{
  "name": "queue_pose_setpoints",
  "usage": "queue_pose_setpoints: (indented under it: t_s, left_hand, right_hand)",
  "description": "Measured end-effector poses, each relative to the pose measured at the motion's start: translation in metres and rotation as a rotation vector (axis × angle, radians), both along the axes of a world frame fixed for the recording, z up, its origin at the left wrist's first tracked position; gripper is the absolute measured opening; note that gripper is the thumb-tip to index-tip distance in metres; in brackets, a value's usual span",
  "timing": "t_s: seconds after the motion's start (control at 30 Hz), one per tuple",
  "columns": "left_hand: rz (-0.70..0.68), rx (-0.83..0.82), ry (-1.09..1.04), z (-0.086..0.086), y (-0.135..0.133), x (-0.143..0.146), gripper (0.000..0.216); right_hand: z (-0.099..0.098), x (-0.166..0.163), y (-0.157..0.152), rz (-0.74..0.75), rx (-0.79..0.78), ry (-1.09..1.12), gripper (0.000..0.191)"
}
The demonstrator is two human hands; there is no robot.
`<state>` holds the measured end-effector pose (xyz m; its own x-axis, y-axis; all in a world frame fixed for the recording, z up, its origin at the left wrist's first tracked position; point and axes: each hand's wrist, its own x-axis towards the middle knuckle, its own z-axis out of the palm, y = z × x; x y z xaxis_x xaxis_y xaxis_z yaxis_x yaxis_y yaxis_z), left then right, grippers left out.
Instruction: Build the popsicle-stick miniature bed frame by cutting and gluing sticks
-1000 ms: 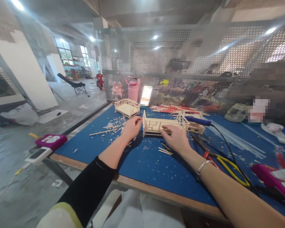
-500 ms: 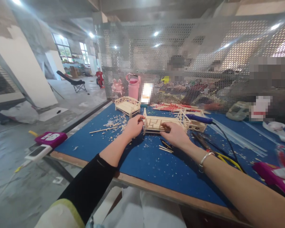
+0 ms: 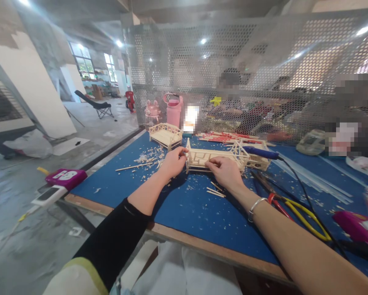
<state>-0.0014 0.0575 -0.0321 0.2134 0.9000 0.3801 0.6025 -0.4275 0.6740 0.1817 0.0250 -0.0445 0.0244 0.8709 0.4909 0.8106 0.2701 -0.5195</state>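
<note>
A miniature bench frame of thin wooden sticks (image 3: 197, 155), with a lattice panel, lies on the blue tabletop in front of me. My left hand (image 3: 173, 162) pinches the post at its left end between thumb and fingers. At the middle of the lattice, my right hand (image 3: 226, 170) has thumb and fingertips pressed together; anything between them is too small to make out. Several short loose sticks (image 3: 216, 192) lie just below the right hand. Behind the frame's right end rests a blue-handled tool with a cord (image 3: 260, 153).
A finished-looking miniature bench (image 3: 165, 137) stands at back left, near a pink tumbler (image 3: 174, 112). Red-tipped sticks (image 3: 223, 138) lie behind. Yellow-and-red-handled pliers (image 3: 306, 217) and clear glue sticks (image 3: 312, 178) are at right. A purple power strip (image 3: 65, 178) sits at the left corner.
My right hand has shifted slightly up and left along the lattice, its fingers closing to a pinch. The right forearm moved left, uncovering more of the pliers. My left hand keeps its place.
</note>
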Motion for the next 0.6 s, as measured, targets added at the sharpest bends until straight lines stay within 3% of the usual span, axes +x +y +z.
queue_pose_setpoints:
  t_s: [0.6]
  left_hand:
    - [-0.004,-0.006,0.012,0.0007,0.0008,0.0007,0.029]
  right_hand:
    - [-0.0046,0.0052,0.0021,0.038,0.053,-0.054,0.02]
